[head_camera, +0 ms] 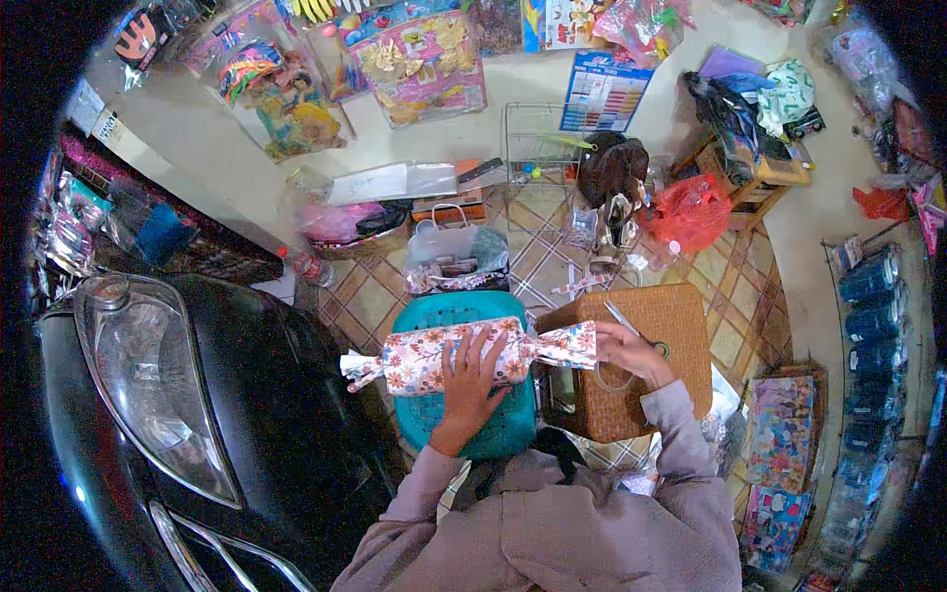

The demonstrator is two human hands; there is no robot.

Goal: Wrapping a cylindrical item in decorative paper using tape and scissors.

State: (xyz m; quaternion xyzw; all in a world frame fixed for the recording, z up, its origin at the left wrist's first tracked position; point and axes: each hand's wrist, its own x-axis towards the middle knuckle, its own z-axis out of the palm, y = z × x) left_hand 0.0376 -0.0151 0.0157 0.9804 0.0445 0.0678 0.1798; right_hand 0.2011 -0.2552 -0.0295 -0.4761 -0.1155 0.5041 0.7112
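Note:
A cylindrical package in white floral wrapping paper (422, 360) lies across a teal plastic stool (503, 436). Its paper is gathered at both ends, candy-like, and flares out past each gathered neck. My left hand (471, 377) spans the package's middle, fingers spread over the top and thumb along the near side, holding it. At the right flared end, my right hand (635, 354) has its fingers on the paper's edge; the fingertips are partly hidden. Beneath that hand, a brown woven-pattern stool (666, 399) bears scissors (623, 318) and a clear ring, apparently a tape roll (614, 379).
A black motorcycle front with a headlight (159, 377) stands close on the left. Beyond the teal stool sits a bag of goods (459, 255). A red plastic bag (692, 214) and a wire rack (544, 163) are farther off. Packaged goods (418, 63) hang on the wall.

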